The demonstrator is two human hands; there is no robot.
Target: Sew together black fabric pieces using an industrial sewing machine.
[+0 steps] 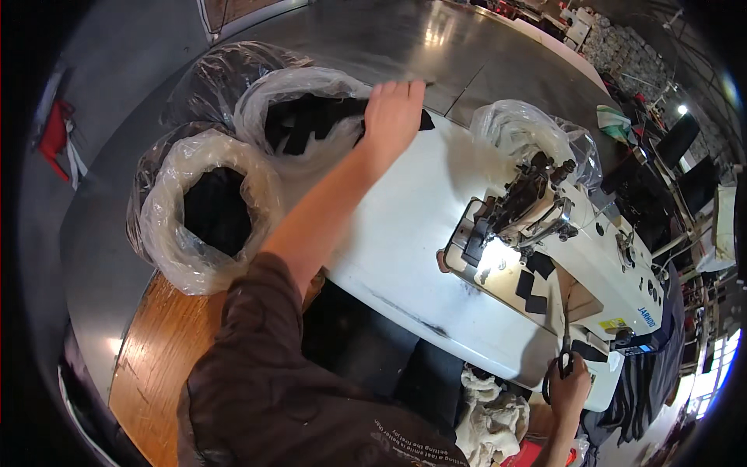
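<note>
My left hand point(393, 117) reaches to the far edge of the white sewing table, fingers together and bent over. Black fabric point(315, 121) lies in an open clear plastic bag beside it, and a dark bit shows past the fingertips; the palm side is hidden. My right hand point(570, 383) is closed round the dark handles of a pair of scissors point(566, 342), blades pointing away from me toward the sewing machine point(603, 257). Small black fabric pieces point(531, 292) lie on the machine bed by the lit needle area.
Another rolled-down plastic bag point(156, 198) with black contents stands on the left, near a wooden surface point(144, 366). A further clear bag point(517, 128) sits behind the machine. Cream cloth point(490, 420) is heaped below the table's near edge. Dark striped cloth point(642, 389) hangs at the right.
</note>
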